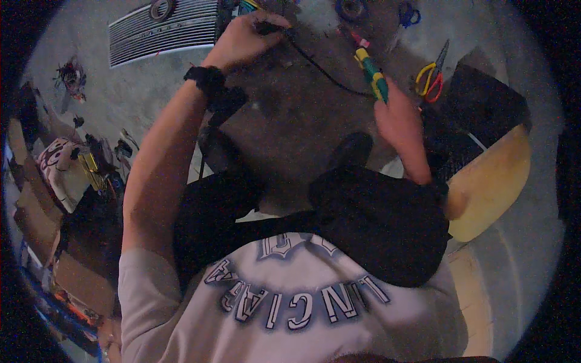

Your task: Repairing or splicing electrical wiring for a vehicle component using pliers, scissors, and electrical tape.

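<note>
My left hand (251,39), a black band on its wrist, reaches to the far middle with its fingers closed on a dark end of a black cord (321,69). The cord curves right across the floor toward my right hand (399,121). That hand is wrapped round a green and yellow handle, which looks like a soldering iron (372,72), pointing away from me. A small pink-red piece shows at its far end; the tip is too blurred to make out. Just right of this hand lie scissors (431,81) with yellow and red handles.
A silver ribbed panel (163,36) lies at the far left with a dark tape roll (162,8) on it. Another roll (351,9) and a blue coil (410,14) lie far right. Cardboard (82,272) and clutter are at left, a yellowish curved seat-like piece (493,187) at right.
</note>
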Available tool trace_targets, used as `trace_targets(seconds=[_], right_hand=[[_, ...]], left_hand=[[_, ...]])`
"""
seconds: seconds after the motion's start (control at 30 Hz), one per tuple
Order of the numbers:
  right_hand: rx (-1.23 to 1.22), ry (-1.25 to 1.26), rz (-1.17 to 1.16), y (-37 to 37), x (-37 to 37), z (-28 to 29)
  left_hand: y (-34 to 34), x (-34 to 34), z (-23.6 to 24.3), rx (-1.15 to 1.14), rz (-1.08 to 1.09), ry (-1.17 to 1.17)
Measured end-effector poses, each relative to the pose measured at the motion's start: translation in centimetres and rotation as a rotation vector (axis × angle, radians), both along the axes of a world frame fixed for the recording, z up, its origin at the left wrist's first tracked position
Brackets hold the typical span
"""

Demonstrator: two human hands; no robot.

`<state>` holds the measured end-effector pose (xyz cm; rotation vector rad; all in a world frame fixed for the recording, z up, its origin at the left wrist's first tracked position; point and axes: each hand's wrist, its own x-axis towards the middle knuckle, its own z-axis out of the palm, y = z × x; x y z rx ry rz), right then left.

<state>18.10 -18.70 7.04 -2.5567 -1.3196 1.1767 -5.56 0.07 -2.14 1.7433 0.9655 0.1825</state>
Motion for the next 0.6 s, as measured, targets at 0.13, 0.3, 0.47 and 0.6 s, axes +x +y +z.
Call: trace_targets(seconds=[0.13,0.3,0.47,0.6], right_hand=[[0.012,-0.321,0.145,-0.8,1.8,-4.4],[0.037,-0.389,0.181,0.0,2.1,-5.0],[0.076,-0.485,0.221,0.2,2.5,-6.3],[0.195,-0.608,0.325,-0.4,4.4,-7.4]], left_hand=[[-0.1,0.6,-0.5,-0.065,0.093,-0.219],[0.0,1.0,0.3,-0.092,0.16,-0.194],[0.3,1.3,0.6,0.008,0.171,-0.13],[0.2,2.7,2.5,0.141,0.101,-0.031]])
